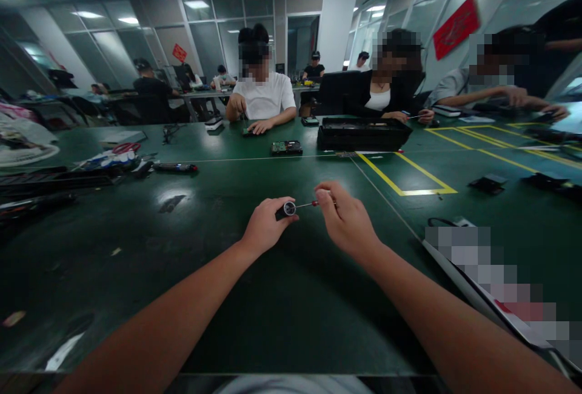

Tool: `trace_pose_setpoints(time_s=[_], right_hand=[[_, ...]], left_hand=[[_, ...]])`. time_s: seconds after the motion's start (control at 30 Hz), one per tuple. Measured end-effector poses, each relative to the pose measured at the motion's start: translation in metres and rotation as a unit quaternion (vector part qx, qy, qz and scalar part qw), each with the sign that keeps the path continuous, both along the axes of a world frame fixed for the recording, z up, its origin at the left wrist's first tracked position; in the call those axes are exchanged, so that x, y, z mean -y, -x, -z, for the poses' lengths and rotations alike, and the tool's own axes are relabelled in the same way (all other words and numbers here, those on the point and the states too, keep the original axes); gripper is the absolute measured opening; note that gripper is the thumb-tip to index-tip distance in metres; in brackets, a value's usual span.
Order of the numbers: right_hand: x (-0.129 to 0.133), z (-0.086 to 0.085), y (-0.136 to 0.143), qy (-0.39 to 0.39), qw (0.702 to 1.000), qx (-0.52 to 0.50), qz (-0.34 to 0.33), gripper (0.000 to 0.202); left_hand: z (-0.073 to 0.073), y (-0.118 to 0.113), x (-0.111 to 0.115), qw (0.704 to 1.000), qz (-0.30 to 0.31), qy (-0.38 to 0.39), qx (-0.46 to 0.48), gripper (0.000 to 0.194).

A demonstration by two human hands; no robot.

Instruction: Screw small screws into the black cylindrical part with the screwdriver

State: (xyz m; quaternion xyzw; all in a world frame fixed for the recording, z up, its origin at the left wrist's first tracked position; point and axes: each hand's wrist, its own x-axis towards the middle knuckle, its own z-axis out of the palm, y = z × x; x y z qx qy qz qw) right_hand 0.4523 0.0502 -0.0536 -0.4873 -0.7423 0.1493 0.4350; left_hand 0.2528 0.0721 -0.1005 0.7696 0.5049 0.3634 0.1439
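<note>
My left hand [262,228] is closed around a small black cylindrical part [282,212], whose round silver-rimmed end faces me and to the right. Between the thumb and fingers of my right hand [346,219] is a thin screwdriver [307,204] with a red collar; most of its handle is hidden in the grip. The metal shaft points left, its tip at the round end of the black part. I cannot tell whether the tip is inside or only touching. Both hands are above the green tabletop [254,315].
Ahead lie a hard drive [287,147] and a long black case [364,134]. A dark pen-shaped tool [175,167] and piled tools are on the left. Yellow tape [427,191] marks the right side, near a blurred flat item [491,285]. A person [264,94] works opposite.
</note>
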Motion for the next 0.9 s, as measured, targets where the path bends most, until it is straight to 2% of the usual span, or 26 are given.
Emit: trace_pose_setpoints(time_s=[0.1,0.2,0.3,0.37,0.4,0.53,0.7,0.9], right_hand=[[-0.001,0.002,0.002,0.001,0.999,-0.037,0.011,0.022],[-0.006,0.007,0.004,0.025,0.989,-0.142,-0.001,0.017],[-0.016,0.014,0.003,0.104,0.953,-0.284,-0.023,0.024],[-0.023,0.018,0.002,0.142,0.917,-0.373,0.007,0.028],[-0.026,0.020,0.000,0.142,0.911,-0.386,0.032,0.027],[-0.026,0.021,-0.002,0.107,0.926,-0.355,0.073,0.024],[-0.015,0.015,0.002,0.054,0.956,-0.286,0.031,0.023],[-0.010,0.017,0.006,0.027,0.969,-0.245,0.007,0.022]], left_hand=[[-0.001,0.000,0.000,1.000,-0.004,-0.002,-0.004,0.037],[-0.004,0.001,0.000,1.000,-0.009,-0.007,-0.003,0.036],[-0.008,0.003,-0.001,0.999,0.014,-0.041,-0.013,0.035],[-0.010,0.004,-0.003,0.997,0.023,-0.064,-0.032,0.034],[-0.010,0.004,-0.004,0.997,0.019,-0.064,-0.041,0.034],[-0.009,0.006,-0.006,0.998,-0.001,-0.023,-0.063,0.033],[-0.009,0.005,-0.004,0.998,0.011,-0.030,-0.063,0.033],[-0.006,0.002,-0.003,0.998,0.025,-0.026,-0.044,0.036]])
